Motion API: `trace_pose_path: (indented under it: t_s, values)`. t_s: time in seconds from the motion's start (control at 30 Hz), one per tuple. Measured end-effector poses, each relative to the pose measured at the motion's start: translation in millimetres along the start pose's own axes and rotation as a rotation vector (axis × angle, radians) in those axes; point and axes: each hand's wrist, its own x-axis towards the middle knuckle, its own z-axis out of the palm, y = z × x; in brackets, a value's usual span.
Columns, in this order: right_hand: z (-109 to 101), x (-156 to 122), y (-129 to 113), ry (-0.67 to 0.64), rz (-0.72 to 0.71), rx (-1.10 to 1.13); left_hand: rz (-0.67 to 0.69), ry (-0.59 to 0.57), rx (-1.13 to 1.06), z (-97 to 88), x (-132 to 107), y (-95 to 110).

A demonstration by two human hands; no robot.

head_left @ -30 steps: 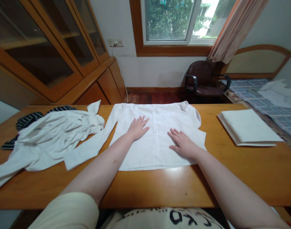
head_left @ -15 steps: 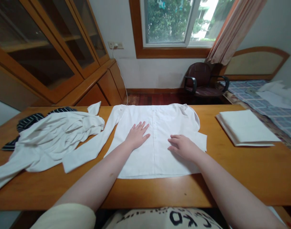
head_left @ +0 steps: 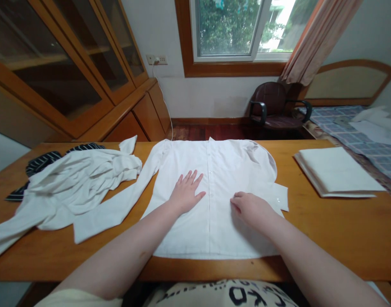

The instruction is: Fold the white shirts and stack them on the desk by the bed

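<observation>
A white button-up shirt lies spread front up on the table, its collar end at the far edge and its hem towards me. Its left-side sleeve stretches out diagonally; the right-side one is folded back with its cuff sticking out. My left hand rests flat on the shirt, fingers spread, left of the button line. On the other side of the buttons, my right hand is closed, fingertips bent together against the shirt cloth. How much fabric it pinches is hard to see.
A crumpled white garment and a black striped cloth lie on the table at left. A folded white stack sits at right. Beyond the table are a brown armchair, a bed and a glass-door cabinet.
The shirt has slid towards me, its hem nearer the table's front edge and its collar tip now showing. Both hands moved slightly nearer with it; my right fingers have drawn together.
</observation>
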Motion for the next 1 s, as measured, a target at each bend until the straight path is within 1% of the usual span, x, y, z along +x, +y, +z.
trace_pose_path:
  t_s: [0.1, 0.17, 0.27, 0.37, 0.47, 0.53, 0.6, 0.67, 0.73, 0.87, 1.0]
  values:
    - [-3.8, 4.2, -5.2, -0.006, 0.051, -0.036, 0.009, 0.004, 0.0, 1.0, -4.4, 1.8]
    - [-8.2, 11.5, -6.3, 0.018, 0.062, -0.03, 0.007, 0.007, 0.003, 1.5, -6.9, 3.4]
    - [-17.1, 31.9, -1.5, 0.117, 0.039, 0.034, 0.004, 0.007, 0.006, 1.1, -10.5, 6.7]
    - [-22.1, 63.9, 12.5, 0.237, 0.032, 0.043, -0.003, -0.007, 0.005, -0.7, -14.0, 10.1]
    - [-15.0, 98.3, 31.6, 0.278, 0.095, -0.005, -0.01, -0.022, -0.001, -2.4, -16.3, 12.0]
    - [-3.9, 115.4, 42.8, 0.273, 0.076, -0.015, -0.012, -0.021, -0.003, -2.6, -17.0, 12.2]
    - [8.5, 125.5, 50.5, 0.255, 0.049, -0.018, -0.011, -0.012, -0.001, -1.9, -17.2, 12.0]
    - [18.5, 129.4, 54.1, 0.247, 0.045, -0.027, -0.008, -0.001, 0.001, -1.3, -16.9, 11.7]
    - [24.3, 129.8, 54.9, 0.256, 0.053, -0.041, -0.008, -0.003, 0.0, -1.2, -16.6, 11.6]
    - [27.3, 126.4, 52.7, 0.271, 0.059, -0.058, -0.003, -0.017, -0.006, -2.5, -18.8, 12.1]
    - [30.8, 118.6, 49.0, 0.285, 0.072, -0.064, 0.014, -0.018, -0.02, -2.8, -27.8, 14.5]
